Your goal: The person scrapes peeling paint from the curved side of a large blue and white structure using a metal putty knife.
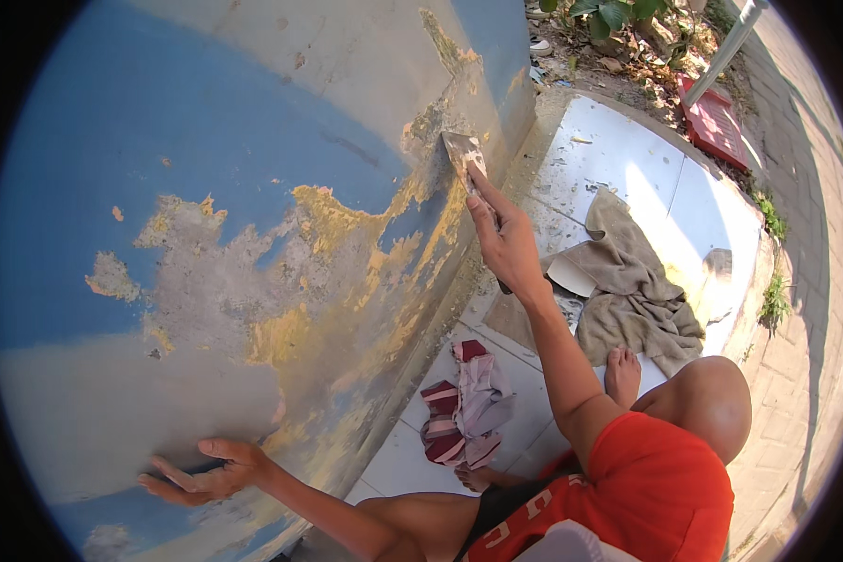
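My right hand [510,244] is closed around the handle of a paint scraper [463,153]. The scraper's metal blade meets the wall [253,94] at the edge of a bare grey patch. That wall is painted blue and pale grey, with flaked areas showing yellow and rough grey plaster. My left hand [206,473] rests against the lower left part of the wall, fingers stretched out, holding nothing.
A crumpled grey-brown towel [632,272] lies on white floor tiles [595,140]. Closer to me is a striped maroon and grey cloth [468,403]. Past the tiles stand a red plastic tray [717,126], a metal pole [726,51] and leafy plants [613,14].
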A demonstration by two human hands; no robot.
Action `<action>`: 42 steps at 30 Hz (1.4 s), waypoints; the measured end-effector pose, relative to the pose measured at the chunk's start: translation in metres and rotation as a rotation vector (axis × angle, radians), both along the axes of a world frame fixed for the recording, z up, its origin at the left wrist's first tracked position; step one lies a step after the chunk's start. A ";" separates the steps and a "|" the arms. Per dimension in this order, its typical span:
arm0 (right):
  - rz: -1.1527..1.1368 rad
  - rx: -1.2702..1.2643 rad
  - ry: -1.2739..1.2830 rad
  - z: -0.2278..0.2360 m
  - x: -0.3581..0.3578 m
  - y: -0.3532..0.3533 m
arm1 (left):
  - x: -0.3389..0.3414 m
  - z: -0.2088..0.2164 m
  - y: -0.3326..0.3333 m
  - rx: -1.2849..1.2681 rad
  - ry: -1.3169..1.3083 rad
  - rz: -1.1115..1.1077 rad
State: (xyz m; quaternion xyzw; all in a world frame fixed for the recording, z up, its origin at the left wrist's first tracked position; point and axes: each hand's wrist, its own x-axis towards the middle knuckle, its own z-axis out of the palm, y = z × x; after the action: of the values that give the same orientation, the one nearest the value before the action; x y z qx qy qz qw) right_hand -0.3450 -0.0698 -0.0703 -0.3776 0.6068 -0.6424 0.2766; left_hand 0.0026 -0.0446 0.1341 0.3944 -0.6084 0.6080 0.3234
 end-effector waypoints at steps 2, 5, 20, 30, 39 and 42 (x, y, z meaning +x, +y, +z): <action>-0.019 0.010 -0.075 0.010 -0.007 -0.009 | 0.005 0.006 0.006 -0.002 -0.024 -0.012; -0.038 0.050 -0.129 0.015 -0.027 -0.006 | 0.002 -0.003 0.000 -0.005 0.028 0.000; 0.024 0.043 -0.009 0.006 -0.003 0.001 | -0.002 0.004 0.000 -0.027 -0.009 -0.035; -0.005 0.031 -0.016 0.008 0.002 0.004 | 0.002 -0.002 0.001 0.004 0.040 -0.034; -0.049 0.138 -0.110 0.027 -0.019 -0.009 | 0.001 -0.006 0.001 0.008 0.034 -0.012; -0.045 0.070 0.016 0.012 -0.014 -0.001 | -0.001 0.001 0.003 -0.005 0.036 -0.028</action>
State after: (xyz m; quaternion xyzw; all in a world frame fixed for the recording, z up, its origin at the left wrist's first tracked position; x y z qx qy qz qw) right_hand -0.3593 -0.0707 -0.0584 -0.3592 0.6395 -0.6237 0.2703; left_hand 0.0017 -0.0411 0.1351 0.3960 -0.6064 0.5978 0.3436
